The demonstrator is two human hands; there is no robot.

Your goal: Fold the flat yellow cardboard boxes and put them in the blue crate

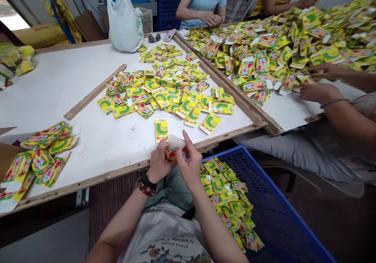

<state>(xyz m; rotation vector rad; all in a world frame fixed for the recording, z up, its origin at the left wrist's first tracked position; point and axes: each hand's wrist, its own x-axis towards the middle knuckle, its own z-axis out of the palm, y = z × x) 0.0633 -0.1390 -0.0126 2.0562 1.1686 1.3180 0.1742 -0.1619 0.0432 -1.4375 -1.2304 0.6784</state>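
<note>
My left hand (161, 162) is closed around a small yellow-and-red carton (170, 153) near the table's front edge. The carton's white end flap (175, 142) stands up, facing me. At the carton's right side is my right hand (189, 163), its thumb against the flap and its index finger stretched out; its lower fingers are partly hidden. Just beyond my hands a single yellow carton (161, 129) lies flat on the white table (117, 137). Behind it spreads a heap of similar cartons (167, 94).
A blue crate (282, 208) holding cartons stands below the table at my right. Wooden strips (96, 92) divide the tabletop. More cartons (44, 157) lie at left. A white plastic bag (125, 24) stands at the back. Co-workers' hands (320, 92) are at the large right-hand pile.
</note>
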